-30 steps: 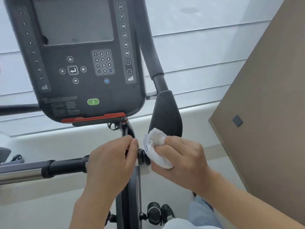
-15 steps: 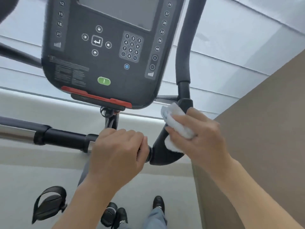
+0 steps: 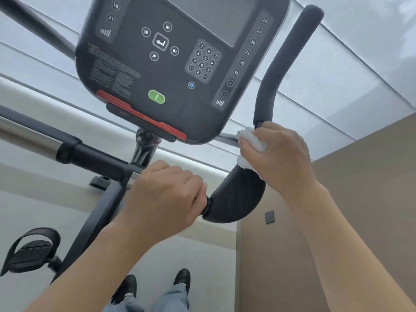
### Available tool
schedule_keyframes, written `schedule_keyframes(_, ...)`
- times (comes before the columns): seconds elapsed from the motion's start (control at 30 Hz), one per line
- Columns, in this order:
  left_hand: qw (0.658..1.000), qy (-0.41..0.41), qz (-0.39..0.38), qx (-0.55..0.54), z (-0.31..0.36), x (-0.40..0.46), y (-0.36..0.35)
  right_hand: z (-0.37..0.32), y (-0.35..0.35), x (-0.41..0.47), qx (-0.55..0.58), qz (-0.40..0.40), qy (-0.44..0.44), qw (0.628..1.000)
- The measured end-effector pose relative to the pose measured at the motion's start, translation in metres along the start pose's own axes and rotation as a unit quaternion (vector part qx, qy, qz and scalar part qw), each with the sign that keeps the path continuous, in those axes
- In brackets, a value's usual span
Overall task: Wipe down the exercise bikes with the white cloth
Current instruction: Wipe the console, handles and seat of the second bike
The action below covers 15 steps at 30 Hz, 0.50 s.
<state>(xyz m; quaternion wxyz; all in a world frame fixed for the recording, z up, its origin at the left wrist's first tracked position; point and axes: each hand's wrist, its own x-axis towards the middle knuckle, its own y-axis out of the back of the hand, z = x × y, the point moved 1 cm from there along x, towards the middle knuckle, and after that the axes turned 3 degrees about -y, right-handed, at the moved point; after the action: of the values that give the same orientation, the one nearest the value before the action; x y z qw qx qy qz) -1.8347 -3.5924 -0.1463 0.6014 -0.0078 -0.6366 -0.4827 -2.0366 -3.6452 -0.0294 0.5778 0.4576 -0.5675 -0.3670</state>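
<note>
The fluffy white terry cloth (image 3: pixel 249 140) looks soft and nubbly against the curved black handlebar pad (image 3: pixel 236 199), which has a fine woven texture. The dark plastic console (image 3: pixel 180 70) is matt and smooth. The polished steel bar (image 3: pixel 27 138) gleams.

It was a gym or fitness room: an exercise bike's console (image 3: pixel 171 64) carried a numeric keypad, level numbers and a green start button; below it hung a strapped pedal (image 3: pixel 29 253), behind it frosted window panels (image 3: pixel 337 70).
</note>
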Motion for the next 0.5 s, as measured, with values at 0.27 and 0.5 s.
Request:
schedule_keyframes(0.27,0.999,-0.025,0.005,-0.025,-0.006,0.000,0.004,-0.030,-0.005,-0.047,0.016,-0.029,0.187,0.982)
schedule_keyframes(0.5,0.999,-0.014,-0.002,-0.030,-0.005,0.000,0.006,0.016,0.001,0.022,-0.014,-0.005,0.030,0.999)
